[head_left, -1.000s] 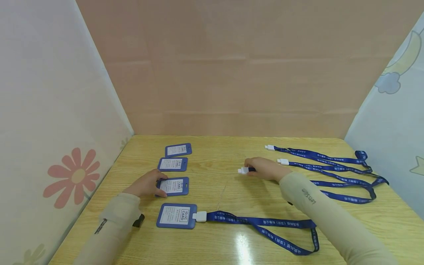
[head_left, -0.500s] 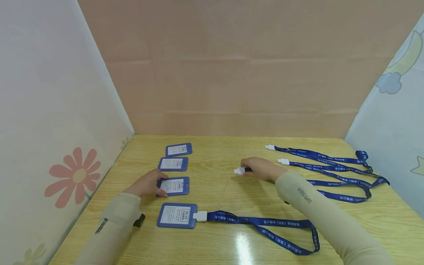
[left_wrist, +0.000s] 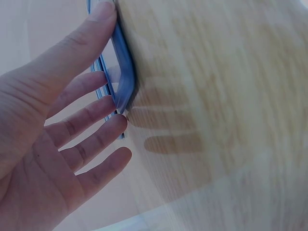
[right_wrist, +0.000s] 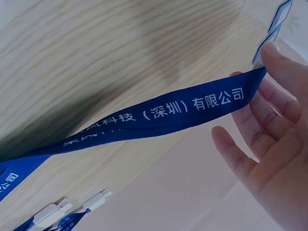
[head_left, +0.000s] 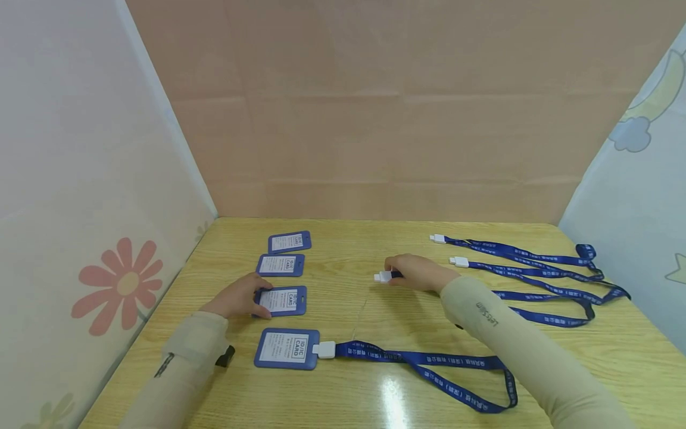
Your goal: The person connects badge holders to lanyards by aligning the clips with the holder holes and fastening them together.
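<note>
My left hand [head_left: 238,296] grips the left end of a blue ID card holder [head_left: 284,301] lying on the table, thumb at its near edge; in the left wrist view its blue rim [left_wrist: 126,72] shows between thumb and fingers. To the right, slightly above the tabletop, my right hand [head_left: 420,273] pinches a blue lanyard just behind its white clip [head_left: 382,276], which points left towards the card holders. The right wrist view has the printed lanyard strap [right_wrist: 178,110] trailing from those fingertips. Clip and card holder are apart.
Closer to me, another card holder [head_left: 286,349] is joined to a lanyard [head_left: 429,358]. Two more card holders [head_left: 280,266] lie farther back on the left. Loose lanyards [head_left: 514,269] stretch across the right side of the wooden table [head_left: 343,238], with walls at back and sides.
My right hand has slid a little to the left, drawing the clip and its strap along. The left hand and its card holder have stayed in place.
</note>
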The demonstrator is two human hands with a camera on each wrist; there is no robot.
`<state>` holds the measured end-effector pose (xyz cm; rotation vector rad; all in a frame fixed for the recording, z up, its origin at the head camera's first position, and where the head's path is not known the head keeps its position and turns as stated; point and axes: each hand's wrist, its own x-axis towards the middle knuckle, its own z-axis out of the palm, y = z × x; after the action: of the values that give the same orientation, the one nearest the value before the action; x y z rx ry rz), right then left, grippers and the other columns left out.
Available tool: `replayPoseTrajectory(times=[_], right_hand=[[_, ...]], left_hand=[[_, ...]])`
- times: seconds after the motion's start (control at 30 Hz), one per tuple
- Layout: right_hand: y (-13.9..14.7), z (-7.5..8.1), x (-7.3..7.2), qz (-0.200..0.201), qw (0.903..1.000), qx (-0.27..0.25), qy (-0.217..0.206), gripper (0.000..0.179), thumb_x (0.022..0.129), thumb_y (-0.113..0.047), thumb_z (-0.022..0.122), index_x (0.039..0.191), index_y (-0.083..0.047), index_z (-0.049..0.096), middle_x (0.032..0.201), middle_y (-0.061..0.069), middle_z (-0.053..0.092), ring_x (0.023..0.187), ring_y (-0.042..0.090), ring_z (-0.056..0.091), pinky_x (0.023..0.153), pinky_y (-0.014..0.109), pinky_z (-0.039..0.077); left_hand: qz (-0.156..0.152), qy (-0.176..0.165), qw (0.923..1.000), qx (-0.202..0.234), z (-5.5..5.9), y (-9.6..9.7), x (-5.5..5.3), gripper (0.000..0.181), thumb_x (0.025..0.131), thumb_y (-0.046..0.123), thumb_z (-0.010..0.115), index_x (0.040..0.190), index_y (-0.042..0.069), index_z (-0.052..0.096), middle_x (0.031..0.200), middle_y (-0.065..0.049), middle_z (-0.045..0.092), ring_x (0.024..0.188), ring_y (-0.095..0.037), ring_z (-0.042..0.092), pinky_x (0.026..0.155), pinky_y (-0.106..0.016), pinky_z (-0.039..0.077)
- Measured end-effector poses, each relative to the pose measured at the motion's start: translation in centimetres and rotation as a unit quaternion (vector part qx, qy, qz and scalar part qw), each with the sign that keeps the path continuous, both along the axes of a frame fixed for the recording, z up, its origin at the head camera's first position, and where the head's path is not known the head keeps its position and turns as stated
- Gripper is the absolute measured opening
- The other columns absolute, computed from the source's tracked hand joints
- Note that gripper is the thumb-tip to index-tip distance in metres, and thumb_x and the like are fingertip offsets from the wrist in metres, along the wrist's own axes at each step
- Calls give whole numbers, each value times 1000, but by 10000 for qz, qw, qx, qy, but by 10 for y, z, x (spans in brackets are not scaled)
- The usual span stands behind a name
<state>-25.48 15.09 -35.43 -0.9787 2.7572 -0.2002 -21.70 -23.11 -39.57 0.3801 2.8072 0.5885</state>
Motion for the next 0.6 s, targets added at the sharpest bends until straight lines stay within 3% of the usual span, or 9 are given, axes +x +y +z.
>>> replayPoseTrajectory(times=[0.6], right_hand=[[-10,-3,-2,1,9999,96,-62,21,88,-22,65,105,-10,61,98,2,67,81,10,56,77,31,52]], left_hand=[[-24,-15,10000,52,0,1,1,65,66,27,84,120,0,59,124,-19,57,112,-31,52,105,-52,39]])
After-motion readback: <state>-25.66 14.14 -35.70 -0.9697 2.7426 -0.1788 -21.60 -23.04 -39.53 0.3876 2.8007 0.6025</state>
